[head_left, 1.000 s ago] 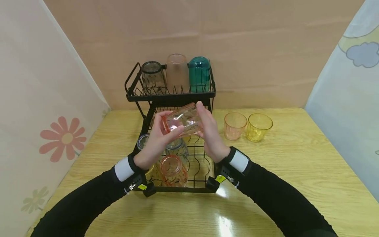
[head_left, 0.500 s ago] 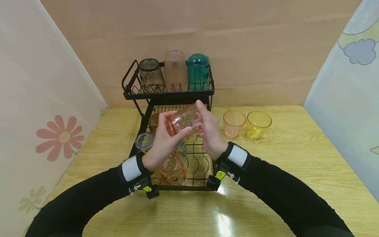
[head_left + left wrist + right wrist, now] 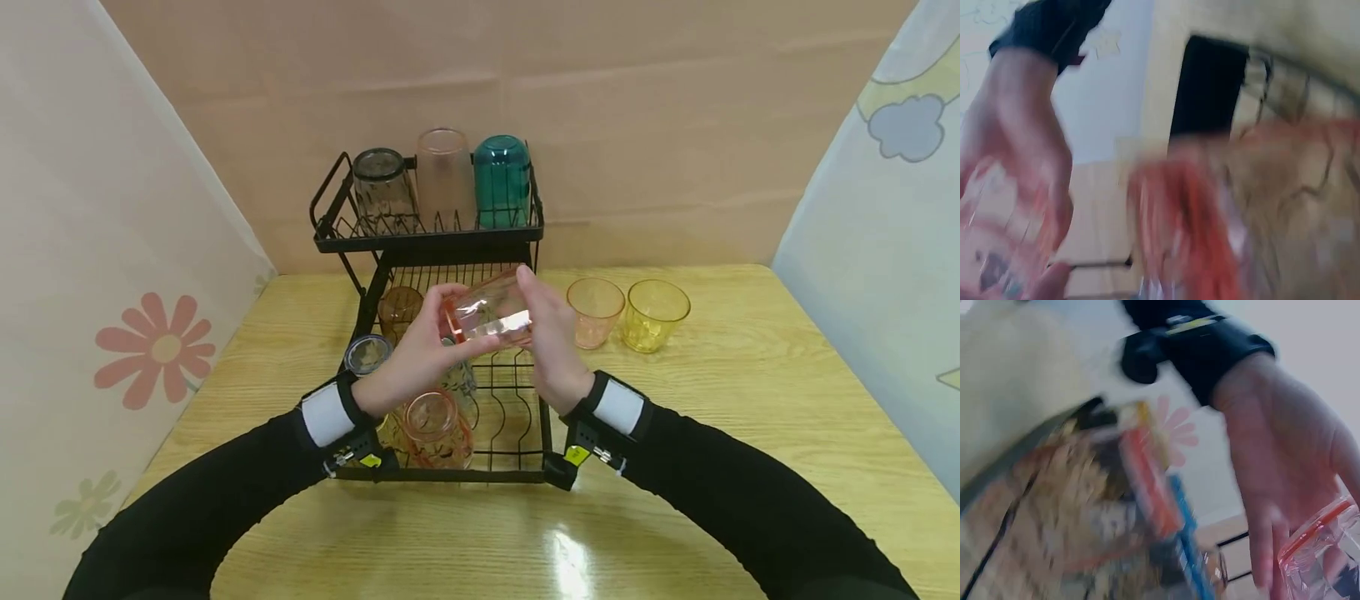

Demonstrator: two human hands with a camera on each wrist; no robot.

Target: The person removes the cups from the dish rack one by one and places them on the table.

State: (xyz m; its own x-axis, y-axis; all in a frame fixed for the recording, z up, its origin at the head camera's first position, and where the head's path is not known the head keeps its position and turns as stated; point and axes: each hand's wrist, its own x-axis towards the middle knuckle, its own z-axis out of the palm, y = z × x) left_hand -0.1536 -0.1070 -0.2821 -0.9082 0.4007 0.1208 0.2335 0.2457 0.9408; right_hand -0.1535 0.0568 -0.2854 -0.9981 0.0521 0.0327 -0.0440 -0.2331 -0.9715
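Observation:
A clear pink glass tumbler (image 3: 491, 312) lies tilted on its side between both hands, in the air over the dish rack (image 3: 495, 477). My left hand (image 3: 426, 346) grips its orange-tinted left end, thumb along the lower side. Around the other end is my right hand (image 3: 553, 350), its thumb pointing up along the glass. In the right wrist view the left hand (image 3: 1285, 456) appears with the tumbler (image 3: 1329, 553) at its fingers. The left wrist view, blurred, shows the right hand (image 3: 1029, 144) at the tumbler (image 3: 1000, 234).
Upside-down glasses fill part of the lower rack, among them a pink one (image 3: 438, 429) and a bluish one (image 3: 367, 357). The upper tier holds grey (image 3: 386, 192), frosted pink (image 3: 446, 183) and teal (image 3: 502, 179) glasses. Pink (image 3: 595, 315) and yellow (image 3: 654, 317) cups stand on the table at right.
Both hands and the tumbler they hold have shifted to the right over the rack. A brown glass behind the left hand now shows more. The standing glasses stay put.

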